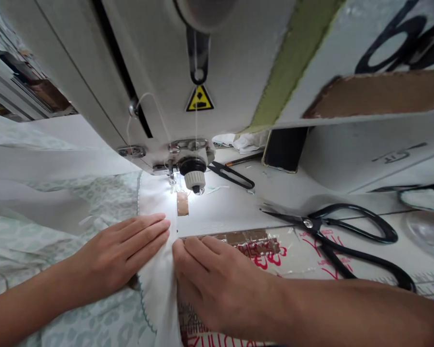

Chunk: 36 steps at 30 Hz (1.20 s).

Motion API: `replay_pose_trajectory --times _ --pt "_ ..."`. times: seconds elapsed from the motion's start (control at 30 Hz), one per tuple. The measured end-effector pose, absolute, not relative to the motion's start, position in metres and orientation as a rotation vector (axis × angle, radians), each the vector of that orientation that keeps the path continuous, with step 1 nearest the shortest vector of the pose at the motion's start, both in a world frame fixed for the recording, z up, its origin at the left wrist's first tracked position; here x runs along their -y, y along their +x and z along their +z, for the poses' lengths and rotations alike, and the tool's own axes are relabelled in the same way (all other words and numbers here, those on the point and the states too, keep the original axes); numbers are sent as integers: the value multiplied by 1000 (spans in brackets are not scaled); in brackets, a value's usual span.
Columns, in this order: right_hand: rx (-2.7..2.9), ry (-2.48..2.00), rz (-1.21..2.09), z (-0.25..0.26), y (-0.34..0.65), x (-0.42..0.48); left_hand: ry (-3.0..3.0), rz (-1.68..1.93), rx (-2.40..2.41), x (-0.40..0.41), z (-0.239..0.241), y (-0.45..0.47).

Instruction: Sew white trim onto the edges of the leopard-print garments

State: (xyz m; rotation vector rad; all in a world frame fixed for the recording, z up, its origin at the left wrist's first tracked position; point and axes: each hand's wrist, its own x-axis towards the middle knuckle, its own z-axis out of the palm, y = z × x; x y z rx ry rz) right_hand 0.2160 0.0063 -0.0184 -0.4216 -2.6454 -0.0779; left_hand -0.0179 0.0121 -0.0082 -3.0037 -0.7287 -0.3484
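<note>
A white fabric piece [157, 299] with a scalloped green stitched edge runs up toward the presser foot [172, 179] of a sewing machine [235, 62]. My left hand [125, 246] lies flat on this fabric, fingers stretched out and pointing right. Beside it, my right hand [217, 274] has its fingers curled and pinches the right edge of the white fabric; the thumb is mostly hidden. Pale green printed fabric [94, 318] spreads beneath and left of my left forearm. Thread runs down the machine head to the needle area, which is brightly lit.
Large black-handled scissors [365, 248] lie at the right, tips toward the machine. Thread snips [235, 176] and a dark box-like object [285, 149] sit behind the needle area. Below my right hand is a taped surface [289, 241] with red writing and ruler markings.
</note>
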Motion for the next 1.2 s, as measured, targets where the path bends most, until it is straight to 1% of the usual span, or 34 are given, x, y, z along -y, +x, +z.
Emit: replay_pose_trajectory --times 0.17,0.37,0.67,0.9,1.03,1.2 --pt "2696 -371 -163 -16 215 -12 -2974 -409 750 -15 -8 -17" --pt "2730 -351 -113 -10 217 -16 -2927 -566 663 -19 -3 -10" --pt "2742 -363 -137 -4 218 -22 -2881 -685 713 -18 -11 -6" --pt "2747 -433 -151 -4 211 -34 -2805 -817 678 -38 -15 -13" --pt "2722 -422 -190 -4 206 -48 -2847 -819 649 -60 -20 -21" --pt "2815 -521 -197 -3 203 -63 -2956 -821 531 -90 -18 -31"
